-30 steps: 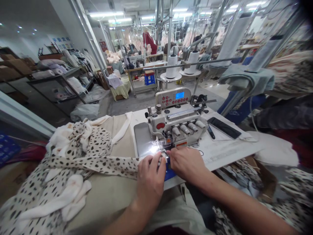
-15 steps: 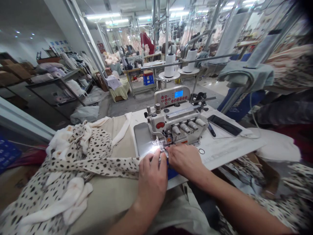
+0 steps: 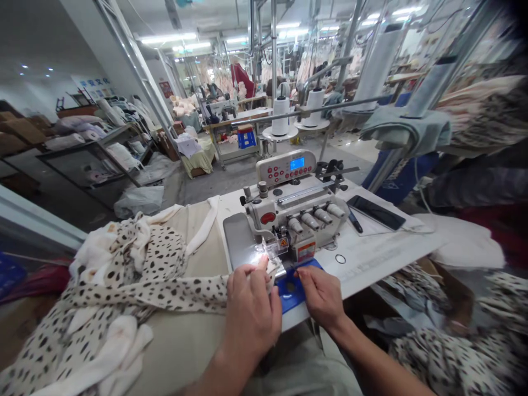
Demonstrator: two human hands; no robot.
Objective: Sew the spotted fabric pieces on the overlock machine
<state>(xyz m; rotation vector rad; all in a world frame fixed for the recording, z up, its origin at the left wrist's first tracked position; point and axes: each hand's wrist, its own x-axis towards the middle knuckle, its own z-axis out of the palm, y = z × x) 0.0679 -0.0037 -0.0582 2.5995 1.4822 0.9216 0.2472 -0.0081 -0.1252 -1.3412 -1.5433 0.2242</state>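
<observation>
A strip of cream fabric with black spots (image 3: 187,294) runs from the left to the needle area of an overlock sewing machine (image 3: 284,206). My left hand (image 3: 253,302) grips the strip's end, its index finger stretched to the lit presser foot. My fingers hide most of the fabric edge there. To the right, my right hand (image 3: 324,294) is closed in a pinch above a blue plate (image 3: 291,297) at the machine's front. What lies between those fingertips is too small to make out.
A phone (image 3: 377,213), a dark pen (image 3: 355,221) and a black ring (image 3: 340,258) lie on the white table right of the machine. Piled spotted fabric (image 3: 165,247) covers the left side. White thread cones (image 3: 281,116) stand behind. More spotted fabric (image 3: 437,352) is heaped below right.
My right hand has drawn back from the presser foot toward the right and down, uncovering the blue plate and the machine's front. My left hand stays at the fabric.
</observation>
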